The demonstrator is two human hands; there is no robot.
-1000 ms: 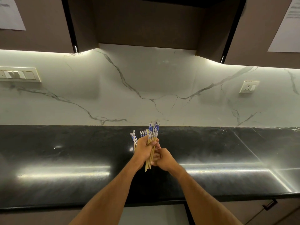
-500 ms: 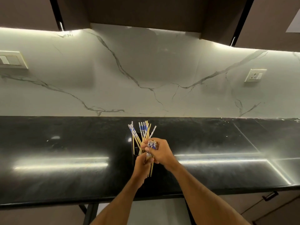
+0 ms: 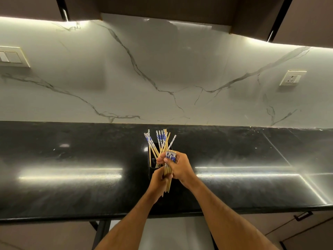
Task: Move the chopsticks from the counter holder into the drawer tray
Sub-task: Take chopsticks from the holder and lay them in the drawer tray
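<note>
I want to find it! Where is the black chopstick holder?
The black holder stands mid-counter in the head view, just behind both hands, loose chopsticks sticking out of it.

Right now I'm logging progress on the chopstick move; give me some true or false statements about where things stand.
1. Both hands grip one bundle of chopsticks. True.
2. The holder is empty. False: chopsticks still stand in it.
3. The holder sits on the black counter. True.
4. The left hand is above the right hand. False: it grips lower on the bundle.
5. The bundle lies in a drawer tray. False: no tray is visible.
</note>
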